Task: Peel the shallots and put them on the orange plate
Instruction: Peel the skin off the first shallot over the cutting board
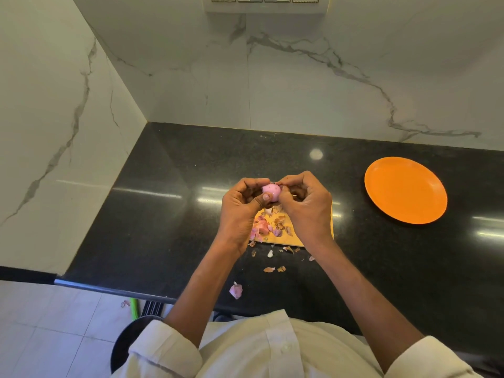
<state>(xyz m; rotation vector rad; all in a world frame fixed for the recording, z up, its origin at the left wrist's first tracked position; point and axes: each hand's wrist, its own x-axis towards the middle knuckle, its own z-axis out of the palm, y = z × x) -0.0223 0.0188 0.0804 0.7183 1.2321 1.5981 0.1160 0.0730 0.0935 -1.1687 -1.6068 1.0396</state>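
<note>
A pink shallot [270,189] is held above the wooden cutting board [296,238] between both hands. My left hand [240,211] grips it from the left, thumb pressed on its front. My right hand [302,203] pinches at its right side, where a bit of skin shows. Loose pink and brown peels [268,226] lie heaped on the board beneath my hands. The orange plate [405,190] sits to the right on the black counter with nothing on it.
Scattered peel scraps [272,268] and a larger pink piece [236,291] lie on the black counter [169,214] near its front edge. White marble walls close off the back and left. A dark round object [125,342] stands on the floor below left.
</note>
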